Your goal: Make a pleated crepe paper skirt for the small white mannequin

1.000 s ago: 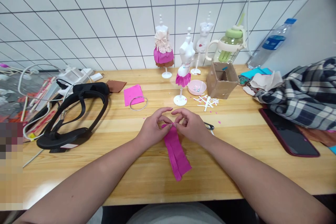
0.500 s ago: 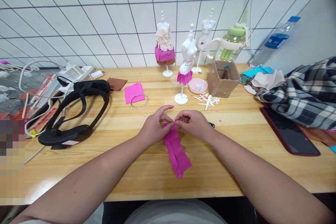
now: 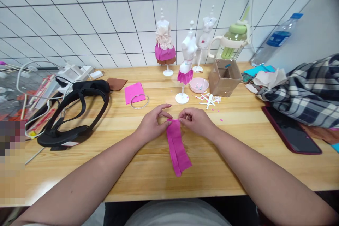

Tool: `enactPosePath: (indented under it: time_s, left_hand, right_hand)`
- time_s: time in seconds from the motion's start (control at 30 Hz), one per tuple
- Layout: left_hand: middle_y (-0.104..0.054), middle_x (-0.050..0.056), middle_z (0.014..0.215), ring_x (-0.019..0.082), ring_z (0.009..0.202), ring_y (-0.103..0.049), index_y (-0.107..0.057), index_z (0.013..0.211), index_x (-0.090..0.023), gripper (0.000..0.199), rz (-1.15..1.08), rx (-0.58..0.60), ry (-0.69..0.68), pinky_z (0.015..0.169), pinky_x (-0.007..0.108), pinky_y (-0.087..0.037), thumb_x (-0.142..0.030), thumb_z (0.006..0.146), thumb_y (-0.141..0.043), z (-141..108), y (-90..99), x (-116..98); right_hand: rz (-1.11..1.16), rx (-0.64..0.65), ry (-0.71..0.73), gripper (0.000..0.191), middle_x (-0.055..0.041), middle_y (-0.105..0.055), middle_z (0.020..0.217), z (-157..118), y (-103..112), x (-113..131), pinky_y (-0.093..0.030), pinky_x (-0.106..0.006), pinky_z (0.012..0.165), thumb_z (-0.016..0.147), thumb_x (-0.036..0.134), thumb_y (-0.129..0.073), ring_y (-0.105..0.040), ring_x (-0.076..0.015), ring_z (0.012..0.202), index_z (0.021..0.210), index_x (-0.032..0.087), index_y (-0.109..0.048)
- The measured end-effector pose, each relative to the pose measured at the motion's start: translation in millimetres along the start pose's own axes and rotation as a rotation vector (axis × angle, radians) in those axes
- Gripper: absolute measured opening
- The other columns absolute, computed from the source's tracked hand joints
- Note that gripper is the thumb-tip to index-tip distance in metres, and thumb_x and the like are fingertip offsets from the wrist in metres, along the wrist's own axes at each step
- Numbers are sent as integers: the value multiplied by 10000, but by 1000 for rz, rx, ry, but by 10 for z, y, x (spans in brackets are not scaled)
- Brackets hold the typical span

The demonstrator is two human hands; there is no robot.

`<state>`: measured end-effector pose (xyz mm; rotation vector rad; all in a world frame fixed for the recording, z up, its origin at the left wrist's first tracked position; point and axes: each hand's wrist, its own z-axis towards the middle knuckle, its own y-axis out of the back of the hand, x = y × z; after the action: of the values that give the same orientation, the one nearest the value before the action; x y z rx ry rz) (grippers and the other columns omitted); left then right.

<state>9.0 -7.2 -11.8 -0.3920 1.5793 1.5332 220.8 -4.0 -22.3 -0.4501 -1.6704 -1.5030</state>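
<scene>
A strip of magenta fabric (image 3: 178, 148) with a lengthwise fold hangs down toward the table's front edge. My left hand (image 3: 155, 123) pinches its upper left corner between thumb and finger. At the upper right corner, my right hand (image 3: 197, 122) pinches it too, so the top edge is stretched between both hands. Beyond them stands a small white mannequin (image 3: 189, 47) wearing a short magenta ruffle (image 3: 185, 76). Behind it are a mannequin in a cream top and pink-brown skirt (image 3: 164, 42) and a third, mostly bare mannequin (image 3: 207, 31).
A pink bowl (image 3: 199, 90), a cardboard box (image 3: 225, 81) and white paper strips (image 3: 209, 100) lie behind my right hand. A pink fabric square (image 3: 132, 91) with a metal ring (image 3: 140, 107) lies left. A black headset (image 3: 100, 120) stands further left; a phone (image 3: 291, 130) and plaid cloth (image 3: 312, 95) are right.
My hands have moved slightly apart, spreading the strip's top edge between them. The strip now hangs a little straighter. The whole view has shifted slightly.
</scene>
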Motion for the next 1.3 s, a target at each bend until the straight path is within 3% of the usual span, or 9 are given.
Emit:
enactPosePath:
  time_s: [0.2, 0.4, 0.5, 0.63, 0.87, 1.07, 1.3]
  left_hand:
    - [-762, 7, 923, 199, 1012, -676, -493, 1316, -217, 545, 36, 26, -25, 1016, 382, -434, -222, 792, -645, 37, -28, 58]
    - [-756, -10, 869, 186, 932, -689, -493, 1320, -223, 545, 68, 14, -6, 967, 360, -461, -199, 791, -622, 55, -52, 91]
    - [-756, -7, 869, 186, 909, -686, -495, 1319, -222, 537, 88, 16, -9, 932, 350, -474, -207, 797, -618, 47, -56, 76]
    - [-753, -8, 876, 175, 858, -682, -495, 1317, -232, 548, 88, 25, -16, 873, 330, -492, -178, 784, -612, 36, -68, 87]
    - [-717, 3, 874, 154, 781, -664, -476, 1313, -217, 544, 64, 53, -40, 760, 286, -509, -153, 784, -581, 34, -84, 125]
    - [-697, -4, 865, 149, 782, -653, -473, 1308, -228, 540, 91, 59, -49, 781, 296, -509, -139, 784, -568, 28, -88, 91]
    - [-666, 2, 879, 155, 797, -628, -521, 1264, -217, 525, 110, 53, -114, 782, 285, -492, -107, 752, -560, 32, -82, 100]
  right_hand:
    - [1, 6, 32, 100, 30, -656, 726, 9, 6, -58, -361, -216, 575, 792, 185, -623, -511, -92, 609, 834, 203, -712]
    - [-14, 15, -35, 389, 7, -727, 968, -12, 4, -14, -427, -249, 658, 763, 177, -607, -581, -116, 687, 1140, 235, -681]
    - [-130, 29, -13, 257, 5, -718, 913, -8, -18, 23, -416, -262, 673, 760, 224, -645, -607, -150, 782, 1009, 236, -713]
    - [-203, 29, -37, 130, 9, -698, 840, 2, -37, 41, -390, -255, 630, 773, 157, -621, -606, -143, 762, 841, 234, -700]
    - [-167, 10, 43, 226, -7, -701, 1021, 0, -45, -10, -440, -281, 783, 770, 188, -657, -623, -169, 928, 988, 238, -694]
    - [-200, 9, 29, 159, 15, -713, 932, -6, -46, 12, -419, -271, 718, 798, 156, -632, -629, -156, 859, 886, 255, -718]
    - [-263, 13, 73, 179, 15, -716, 959, -23, -51, 12, -414, -272, 721, 818, 149, -608, -639, -163, 888, 888, 265, -725]
